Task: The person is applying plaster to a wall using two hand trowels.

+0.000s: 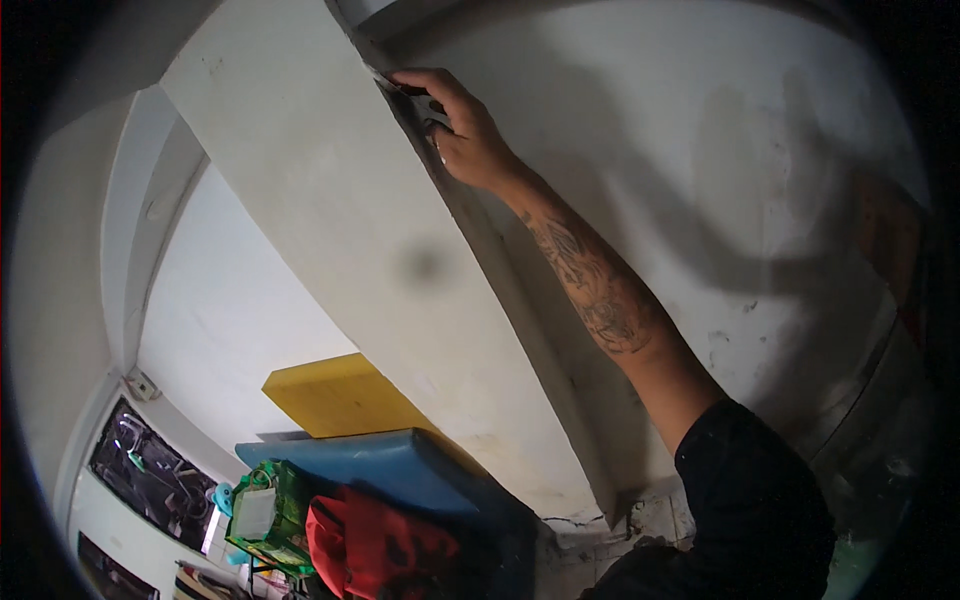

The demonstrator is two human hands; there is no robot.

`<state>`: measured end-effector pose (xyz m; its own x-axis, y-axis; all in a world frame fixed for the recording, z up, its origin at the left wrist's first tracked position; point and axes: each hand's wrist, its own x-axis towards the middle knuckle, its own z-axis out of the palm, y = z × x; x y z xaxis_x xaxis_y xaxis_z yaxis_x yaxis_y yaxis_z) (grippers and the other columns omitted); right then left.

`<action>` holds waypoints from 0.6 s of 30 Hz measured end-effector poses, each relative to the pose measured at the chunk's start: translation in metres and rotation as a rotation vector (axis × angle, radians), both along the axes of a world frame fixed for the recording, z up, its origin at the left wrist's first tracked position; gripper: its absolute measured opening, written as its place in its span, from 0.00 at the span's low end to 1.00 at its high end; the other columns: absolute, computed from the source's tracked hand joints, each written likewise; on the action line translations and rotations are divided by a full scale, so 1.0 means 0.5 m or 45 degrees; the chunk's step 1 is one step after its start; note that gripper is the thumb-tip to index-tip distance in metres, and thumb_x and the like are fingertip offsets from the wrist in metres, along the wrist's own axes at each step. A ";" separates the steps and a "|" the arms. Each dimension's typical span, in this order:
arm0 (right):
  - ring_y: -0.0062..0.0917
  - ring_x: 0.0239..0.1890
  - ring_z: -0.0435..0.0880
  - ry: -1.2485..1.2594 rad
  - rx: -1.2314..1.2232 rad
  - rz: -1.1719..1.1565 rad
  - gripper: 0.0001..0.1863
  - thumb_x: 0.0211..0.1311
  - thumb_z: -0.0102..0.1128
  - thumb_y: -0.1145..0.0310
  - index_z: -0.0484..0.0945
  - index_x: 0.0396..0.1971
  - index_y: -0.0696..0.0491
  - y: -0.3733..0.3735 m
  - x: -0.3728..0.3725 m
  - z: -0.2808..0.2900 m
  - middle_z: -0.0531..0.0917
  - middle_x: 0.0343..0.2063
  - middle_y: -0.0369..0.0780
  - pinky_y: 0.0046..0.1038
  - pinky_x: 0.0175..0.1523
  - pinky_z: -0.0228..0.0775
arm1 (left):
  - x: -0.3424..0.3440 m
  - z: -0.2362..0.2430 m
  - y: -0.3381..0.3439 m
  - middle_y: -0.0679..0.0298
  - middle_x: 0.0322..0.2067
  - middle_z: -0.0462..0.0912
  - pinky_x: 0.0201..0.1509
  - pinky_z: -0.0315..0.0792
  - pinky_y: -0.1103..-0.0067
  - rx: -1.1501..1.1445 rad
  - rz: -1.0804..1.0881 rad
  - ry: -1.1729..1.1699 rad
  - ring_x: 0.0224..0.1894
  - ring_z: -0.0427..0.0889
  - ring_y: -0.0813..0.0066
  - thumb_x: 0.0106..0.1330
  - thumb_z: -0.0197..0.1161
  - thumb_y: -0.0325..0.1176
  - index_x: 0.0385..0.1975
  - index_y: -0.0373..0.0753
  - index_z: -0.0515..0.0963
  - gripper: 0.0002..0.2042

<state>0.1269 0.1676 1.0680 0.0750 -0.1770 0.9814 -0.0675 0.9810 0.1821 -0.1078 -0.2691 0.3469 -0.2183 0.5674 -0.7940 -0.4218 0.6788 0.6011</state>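
My right hand (455,135) is raised at the upper middle, fingers bent against the long vertical edge of a white wall column (330,220). Its fingertips touch a narrow dark strip or gap along that edge; whether they grip something small there is too unclear to make out. The tattooed right forearm rises from a dark sleeve at the lower right. My left hand is out of view.
A yellow padded board (340,395) and blue mat (365,450) lean behind a red cloth (365,540) and green bag (265,500) at the lower left. A white wall (720,250) with shadows fills the right; a brown wooden piece (885,235) stands at its edge.
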 end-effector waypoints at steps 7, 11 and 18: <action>0.27 0.54 0.65 -0.010 -0.006 -0.021 0.31 0.39 0.37 0.91 0.64 0.48 0.54 -0.003 -0.001 -0.060 0.68 0.47 0.38 0.29 0.59 0.55 | -0.001 -0.009 -0.012 0.60 0.44 0.64 0.52 0.57 0.74 -0.012 0.015 -0.035 0.49 0.61 0.66 0.56 0.53 0.38 0.51 0.39 0.61 0.23; 0.32 0.51 0.68 0.056 -0.006 -0.045 0.32 0.34 0.38 0.93 0.67 0.45 0.54 -0.015 -0.006 -0.097 0.71 0.44 0.42 0.28 0.57 0.58 | -0.003 -0.015 -0.027 0.61 0.43 0.65 0.51 0.58 0.74 -0.024 0.023 -0.053 0.47 0.62 0.66 0.57 0.53 0.37 0.51 0.39 0.62 0.22; 0.34 0.52 0.67 0.007 -0.019 -0.063 0.35 0.30 0.37 0.95 0.67 0.45 0.53 -0.025 0.003 -0.167 0.69 0.45 0.43 0.29 0.58 0.57 | -0.004 -0.022 -0.048 0.62 0.41 0.67 0.49 0.61 0.75 -0.050 0.025 -0.068 0.46 0.65 0.67 0.58 0.52 0.36 0.50 0.39 0.63 0.20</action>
<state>0.1284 0.1554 0.9845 0.0718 -0.1662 0.9835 -0.0179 0.9856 0.1679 -0.1097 -0.2931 0.3357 -0.1858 0.5314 -0.8265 -0.4658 0.6930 0.5503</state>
